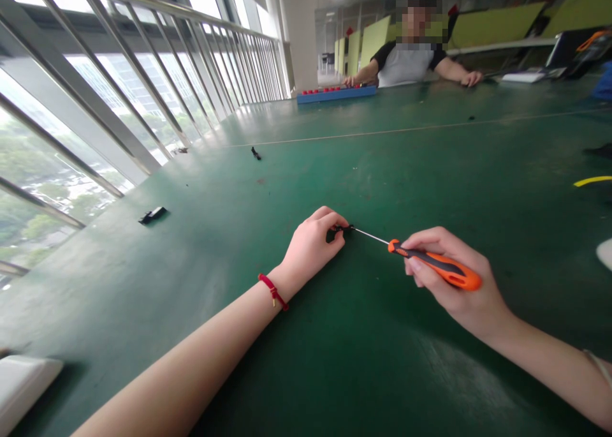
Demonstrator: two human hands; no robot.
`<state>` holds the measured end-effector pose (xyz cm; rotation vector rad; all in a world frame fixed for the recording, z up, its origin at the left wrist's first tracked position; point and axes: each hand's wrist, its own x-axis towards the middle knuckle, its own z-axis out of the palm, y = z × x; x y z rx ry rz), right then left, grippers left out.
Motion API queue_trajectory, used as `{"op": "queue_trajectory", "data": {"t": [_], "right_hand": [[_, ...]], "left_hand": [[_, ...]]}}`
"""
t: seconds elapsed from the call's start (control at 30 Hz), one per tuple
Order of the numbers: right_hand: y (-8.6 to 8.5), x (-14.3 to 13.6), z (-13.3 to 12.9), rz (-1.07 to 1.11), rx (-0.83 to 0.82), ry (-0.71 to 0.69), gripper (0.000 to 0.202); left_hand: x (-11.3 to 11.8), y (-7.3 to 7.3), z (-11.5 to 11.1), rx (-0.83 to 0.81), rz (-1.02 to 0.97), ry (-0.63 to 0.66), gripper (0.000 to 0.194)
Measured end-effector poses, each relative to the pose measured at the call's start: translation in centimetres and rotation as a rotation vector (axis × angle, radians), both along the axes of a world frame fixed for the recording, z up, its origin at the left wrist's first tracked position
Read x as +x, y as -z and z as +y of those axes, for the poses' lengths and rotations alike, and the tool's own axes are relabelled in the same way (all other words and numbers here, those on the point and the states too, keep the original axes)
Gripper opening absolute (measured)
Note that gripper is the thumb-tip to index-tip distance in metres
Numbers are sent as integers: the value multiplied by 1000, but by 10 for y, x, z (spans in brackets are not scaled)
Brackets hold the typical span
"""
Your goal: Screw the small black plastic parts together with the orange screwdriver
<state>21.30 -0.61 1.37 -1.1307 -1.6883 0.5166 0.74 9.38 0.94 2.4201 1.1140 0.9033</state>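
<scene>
On the green table [335, 335], my left hand [316, 240] pinches a small black part [343, 228] between thumb and fingers, with a red cord bracelet [273, 291] at the wrist. An orange and black screwdriver [447, 269] is gripped by my right hand [459, 277]. Its thin metal shaft points left, and the tip meets or nearly meets the right end of the black part; exact contact is too small to tell. Much of the part is hidden by my left fingers.
Small black pieces lie at the left [153, 215] and farther back [255, 153]. A blue rack with red pieces [337, 94] stands at the far edge, by a seated person [411, 64]. A metal railing [157, 73] lines the left. A white object [26, 386] sits at the lower left.
</scene>
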Motion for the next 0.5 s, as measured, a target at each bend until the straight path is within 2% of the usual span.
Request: {"op": "queue_trajectory", "data": {"t": [0.23,0.5], "right_hand": [[-2,-1,1,-29,-6,-5,7],[-2,0,0,-32,-14,-26,6]], "left_hand": [[0,-1,-1,-3,30,2,21],[0,-1,1,-41,17,2,13]]}}
